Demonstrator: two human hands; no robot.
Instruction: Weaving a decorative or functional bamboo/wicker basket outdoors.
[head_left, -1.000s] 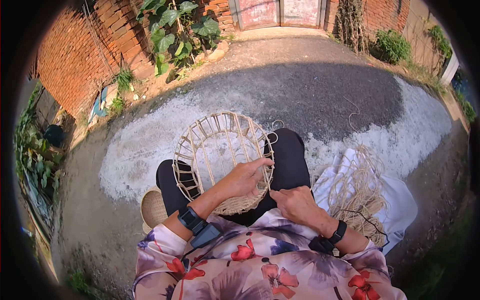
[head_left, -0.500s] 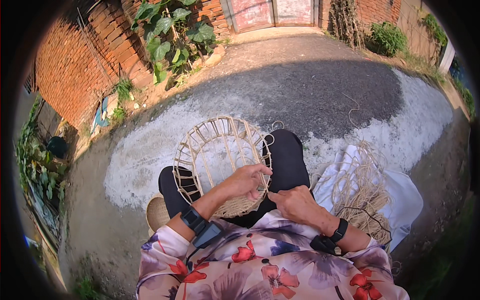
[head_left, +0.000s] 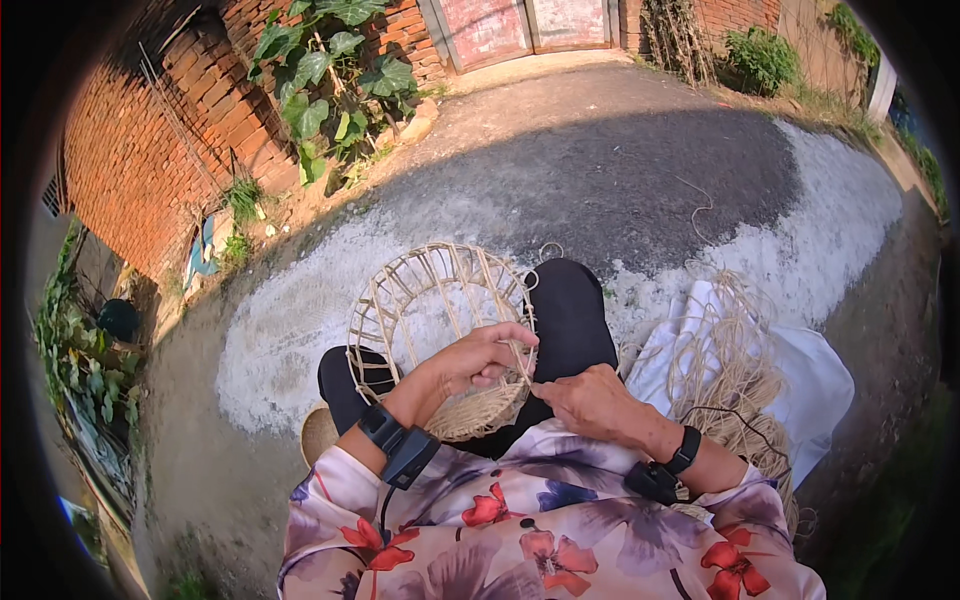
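Observation:
An open-frame basket (head_left: 474, 413) of pale cane or straw rests on my lap between my knees. Its near part is closely woven; the far part shows bare ribs. My left hand (head_left: 486, 356) reaches over the basket, its fingers curled round the right side near the rim. At the outside of that same rim is my right hand (head_left: 588, 402), closed, index finger and thumb meeting at the edge. Whatever thin strand it may pinch is too small to make out.
A tangled heap of straw cord (head_left: 735, 390) lies on a white cloth (head_left: 815, 375) to my right. A round woven piece (head_left: 317, 433) sits by my left leg. Loose cord (head_left: 700, 205) lies on the pavement ahead. Brick walls, leafy plants and a worn double door (head_left: 530, 30) stand beyond.
The basket has tilted slightly and sits a little lower in view. My left hand has shifted slightly left, its fingers more curled. My right hand stays at the rim.

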